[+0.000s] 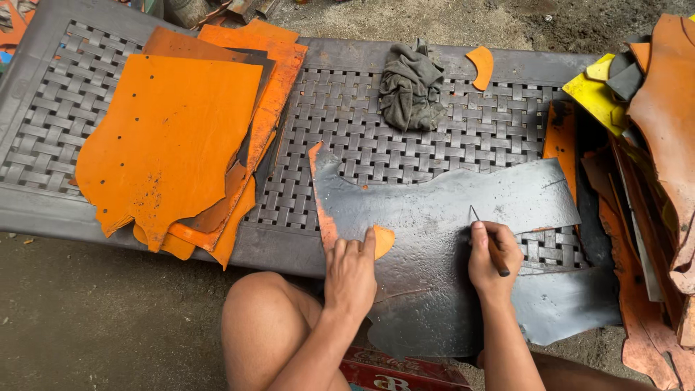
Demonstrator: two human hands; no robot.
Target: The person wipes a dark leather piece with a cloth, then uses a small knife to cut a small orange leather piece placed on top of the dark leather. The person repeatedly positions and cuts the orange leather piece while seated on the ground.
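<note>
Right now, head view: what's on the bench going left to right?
Stack of orange sheets → left hand on a small orange piece → grey rag → right hand holding a pointed tool → pile of orange and yellow scraps.

A big dark grey sheet lay flat on the table, a small orange piece sat on it, and a thin pointed tool touched it.

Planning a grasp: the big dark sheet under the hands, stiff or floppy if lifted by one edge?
Probably floppy: the dark leather sheet drapes over the edge of the woven plastic table. Its surface looks glossy, so possibly slick. The left hand presses it flat, hinting it shifts easily.
</note>
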